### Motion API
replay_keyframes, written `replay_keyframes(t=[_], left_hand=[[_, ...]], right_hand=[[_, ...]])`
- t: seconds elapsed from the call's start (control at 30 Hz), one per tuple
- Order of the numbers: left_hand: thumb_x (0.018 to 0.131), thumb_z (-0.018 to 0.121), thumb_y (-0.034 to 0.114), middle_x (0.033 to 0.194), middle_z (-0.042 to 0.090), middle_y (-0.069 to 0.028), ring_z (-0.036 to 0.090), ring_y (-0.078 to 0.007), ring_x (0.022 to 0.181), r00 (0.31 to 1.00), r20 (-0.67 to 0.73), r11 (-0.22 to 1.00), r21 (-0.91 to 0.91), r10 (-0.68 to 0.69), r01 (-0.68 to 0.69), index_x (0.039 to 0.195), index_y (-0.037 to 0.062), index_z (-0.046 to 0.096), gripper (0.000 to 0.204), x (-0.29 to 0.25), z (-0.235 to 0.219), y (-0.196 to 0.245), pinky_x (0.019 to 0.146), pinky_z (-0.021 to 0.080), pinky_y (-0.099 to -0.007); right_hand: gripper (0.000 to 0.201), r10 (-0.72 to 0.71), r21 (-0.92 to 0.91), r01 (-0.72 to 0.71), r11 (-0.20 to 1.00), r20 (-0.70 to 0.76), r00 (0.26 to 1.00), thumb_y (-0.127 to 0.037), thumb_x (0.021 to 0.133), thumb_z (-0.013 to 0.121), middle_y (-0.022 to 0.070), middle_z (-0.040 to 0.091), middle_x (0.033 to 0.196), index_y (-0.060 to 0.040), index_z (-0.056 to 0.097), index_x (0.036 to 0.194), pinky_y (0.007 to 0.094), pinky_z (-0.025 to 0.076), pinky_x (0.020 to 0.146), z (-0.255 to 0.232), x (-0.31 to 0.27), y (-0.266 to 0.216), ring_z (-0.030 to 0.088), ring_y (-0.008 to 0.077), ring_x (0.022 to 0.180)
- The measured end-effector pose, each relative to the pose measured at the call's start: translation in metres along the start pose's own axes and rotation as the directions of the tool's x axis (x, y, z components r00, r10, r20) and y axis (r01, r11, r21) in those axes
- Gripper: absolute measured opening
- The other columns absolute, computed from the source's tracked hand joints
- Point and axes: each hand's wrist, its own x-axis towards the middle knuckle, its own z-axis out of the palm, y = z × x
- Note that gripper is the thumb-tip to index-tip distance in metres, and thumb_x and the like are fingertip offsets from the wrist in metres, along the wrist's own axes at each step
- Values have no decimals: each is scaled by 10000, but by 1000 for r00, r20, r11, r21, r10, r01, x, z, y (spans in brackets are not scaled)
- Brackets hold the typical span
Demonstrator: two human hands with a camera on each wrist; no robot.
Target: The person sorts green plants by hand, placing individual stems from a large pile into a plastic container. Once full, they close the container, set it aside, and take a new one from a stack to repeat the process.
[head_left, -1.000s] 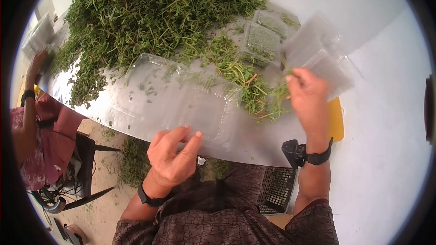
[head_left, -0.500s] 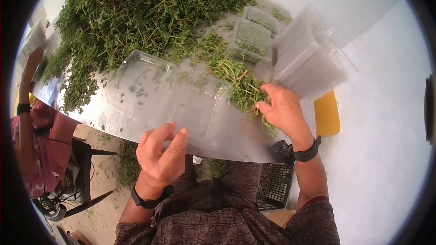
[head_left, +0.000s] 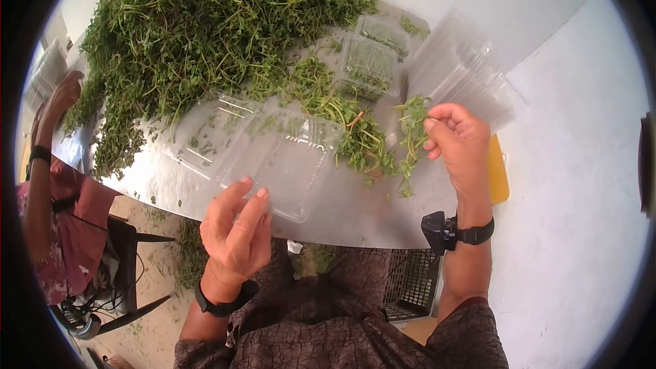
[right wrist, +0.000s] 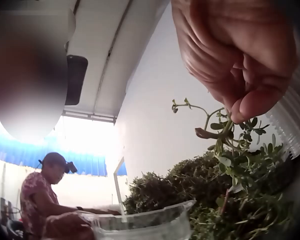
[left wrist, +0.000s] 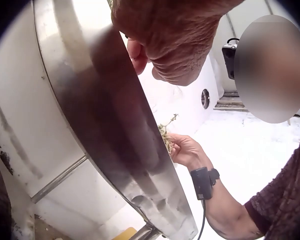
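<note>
In the head view my right hand (head_left: 465, 142) pinches a few green leafy sprigs (head_left: 413, 130) between thumb and fingers, above the table. The right wrist view shows the sprigs (right wrist: 225, 145) hanging from the fingertips. My left hand (head_left: 236, 236) is at the near edge of an open clear plastic container (head_left: 273, 164), fingers loosely bent; whether it touches the container I cannot tell. Right of the container a small heap of sprigs (head_left: 348, 119) lies on the metal table (head_left: 355, 212).
A large pile of greens (head_left: 205, 34) covers the back left. Closed filled boxes (head_left: 369, 65) stand behind the small heap, beside stacked clear containers (head_left: 458, 68). Another person's arm (head_left: 42, 143) is at the left. A black crate (head_left: 412, 283) sits below the table edge.
My right hand went down to the small heap, then came up and to the right with sprigs pinched in it. My left hand stays near the open container's front edge.
</note>
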Motion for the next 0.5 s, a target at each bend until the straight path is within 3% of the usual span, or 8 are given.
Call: replay_keyframes(t=[0.17, 0.33, 0.5], left_hand=[[639, 671, -122, 1124, 604, -195, 631, -200, 642, 1000, 3, 1000, -26, -17, 17, 1070, 19, 683, 454, -3, 1, -1, 598, 521, -300], [611, 707, -90, 1096, 620, -175, 624, -209, 665, 1000, 19, 1000, -18, -7, 8, 1041, 33, 690, 447, -1, 2, 3, 605, 508, -309], [607, 712, -83, 1027, 632, -159, 629, -240, 717, 998, 53, 999, 0, 38, -38, 1016, 35, 687, 427, 1, -3, 6, 616, 492, -326]], right_hand=[[114, -14, 253, 8, 967, 23, 1000, -38, 872, 632, 44, 634, 776, 42, 636, 954, 224, 499, 502, 1, -4, -7, 617, 99, 612], [150, -64, 527, -8, 850, 118, 991, -49, 885, 641, 59, 637, 805, 36, 616, 1007, 241, 533, 518, 20, -11, -24, 644, 137, 615], [175, -81, 533, -68, 843, 250, 965, -68, 901, 627, 90, 642, 836, 57, 598, 1020, 255, 557, 533, 55, -26, -38, 679, 169, 675]])
